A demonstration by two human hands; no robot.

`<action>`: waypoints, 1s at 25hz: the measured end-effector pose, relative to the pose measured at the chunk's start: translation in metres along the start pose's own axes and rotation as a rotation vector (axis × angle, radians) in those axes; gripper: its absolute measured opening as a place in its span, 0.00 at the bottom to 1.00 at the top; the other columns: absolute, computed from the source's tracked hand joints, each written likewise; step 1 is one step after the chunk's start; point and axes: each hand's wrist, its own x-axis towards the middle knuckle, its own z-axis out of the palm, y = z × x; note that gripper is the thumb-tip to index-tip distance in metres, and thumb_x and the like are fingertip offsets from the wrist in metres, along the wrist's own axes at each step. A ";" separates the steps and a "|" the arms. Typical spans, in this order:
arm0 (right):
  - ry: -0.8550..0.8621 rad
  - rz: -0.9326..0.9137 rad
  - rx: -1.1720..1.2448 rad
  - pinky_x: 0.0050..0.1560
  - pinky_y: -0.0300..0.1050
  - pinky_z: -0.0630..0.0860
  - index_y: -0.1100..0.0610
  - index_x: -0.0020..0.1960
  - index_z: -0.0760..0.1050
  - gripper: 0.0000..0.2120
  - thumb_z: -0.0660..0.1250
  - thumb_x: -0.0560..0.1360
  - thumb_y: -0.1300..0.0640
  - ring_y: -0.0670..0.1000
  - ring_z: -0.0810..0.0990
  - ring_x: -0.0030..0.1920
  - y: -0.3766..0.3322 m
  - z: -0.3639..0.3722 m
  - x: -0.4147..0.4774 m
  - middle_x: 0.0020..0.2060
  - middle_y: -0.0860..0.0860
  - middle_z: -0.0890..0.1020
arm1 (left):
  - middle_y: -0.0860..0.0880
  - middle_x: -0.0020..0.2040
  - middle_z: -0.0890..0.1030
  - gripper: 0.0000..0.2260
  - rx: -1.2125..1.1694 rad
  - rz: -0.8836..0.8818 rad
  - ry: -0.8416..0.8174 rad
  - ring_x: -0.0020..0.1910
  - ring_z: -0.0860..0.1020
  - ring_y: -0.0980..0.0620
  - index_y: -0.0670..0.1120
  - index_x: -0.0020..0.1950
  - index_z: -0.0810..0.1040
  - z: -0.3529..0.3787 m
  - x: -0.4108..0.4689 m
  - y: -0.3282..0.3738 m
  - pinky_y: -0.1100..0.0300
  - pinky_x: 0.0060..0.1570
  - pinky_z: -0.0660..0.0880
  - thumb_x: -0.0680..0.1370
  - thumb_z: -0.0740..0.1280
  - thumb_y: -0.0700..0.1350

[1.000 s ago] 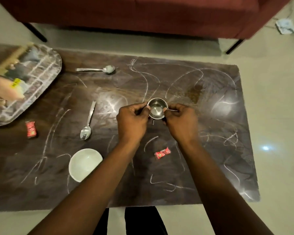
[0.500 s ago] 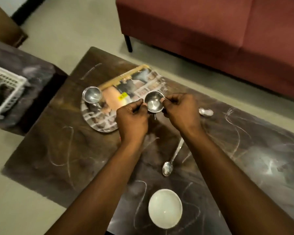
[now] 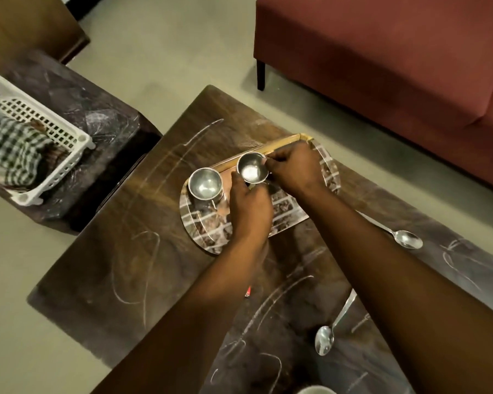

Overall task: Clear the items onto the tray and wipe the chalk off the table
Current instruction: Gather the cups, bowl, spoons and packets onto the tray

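Steel cup (image 3: 252,168) has been carried from the middle of the surface (image 3: 97,280) to the tray (image 3: 205,240) within the last second. It is now held over the tray's far half, just beside a second steel cup (image 3: 205,184) that already stands there. Whether its base has touched the tray cannot be told, since the hands hide it. From this the item is judged nearly cleared, with only the setting down and letting go remaining.

The cup is pinched at its rim from both sides, mouth upward. The fingers (image 3: 235,180) of the left hand (image 3: 249,206) are curled against its near-left wall, and the fingers (image 3: 271,163) of the right hand (image 3: 293,169) are closed on its right rim.

Other items are yet to be cleared. A far spoon (image 3: 404,238) and a near spoon (image 3: 325,341) lie on the surface to the right. A red wrapper (image 3: 248,291) is partly hidden by the left forearm, and the rim of a white bowl (image 3: 313,390) shows at the bottom edge. Chalk lines (image 3: 143,268) are spread over the surface, unwiped. A checked cloth (image 3: 15,155) lies in a white basket (image 3: 54,129) on the side table (image 3: 103,120), well apart.
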 end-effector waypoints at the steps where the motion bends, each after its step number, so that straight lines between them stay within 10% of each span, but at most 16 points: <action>1: -0.010 0.004 0.001 0.31 0.40 0.82 0.48 0.35 0.82 0.14 0.73 0.78 0.60 0.55 0.87 0.31 0.000 0.003 0.003 0.33 0.55 0.87 | 0.48 0.74 0.80 0.35 -0.005 -0.012 0.006 0.70 0.79 0.45 0.53 0.81 0.69 0.000 -0.003 0.007 0.42 0.70 0.77 0.71 0.65 0.50; 5: -0.036 0.019 0.011 0.38 0.50 0.86 0.49 0.35 0.84 0.13 0.73 0.78 0.58 0.57 0.88 0.32 -0.003 0.010 0.013 0.33 0.56 0.87 | 0.48 0.73 0.80 0.31 -0.074 -0.029 0.020 0.68 0.80 0.49 0.51 0.82 0.67 0.003 0.004 0.010 0.53 0.65 0.78 0.77 0.65 0.45; 19: -0.045 0.083 0.132 0.48 0.58 0.87 0.54 0.52 0.88 0.14 0.73 0.74 0.45 0.56 0.88 0.40 -0.001 0.015 0.004 0.40 0.54 0.89 | 0.46 0.66 0.85 0.31 -0.050 0.038 -0.003 0.64 0.84 0.43 0.54 0.76 0.73 -0.011 -0.005 -0.010 0.38 0.66 0.80 0.71 0.65 0.46; 25: -0.079 0.092 0.138 0.50 0.58 0.85 0.56 0.50 0.88 0.13 0.75 0.74 0.47 0.49 0.88 0.43 0.068 -0.047 -0.105 0.42 0.51 0.90 | 0.51 0.62 0.84 0.20 0.210 0.049 -0.254 0.55 0.82 0.60 0.45 0.72 0.77 -0.047 -0.099 -0.052 0.63 0.61 0.78 0.80 0.67 0.35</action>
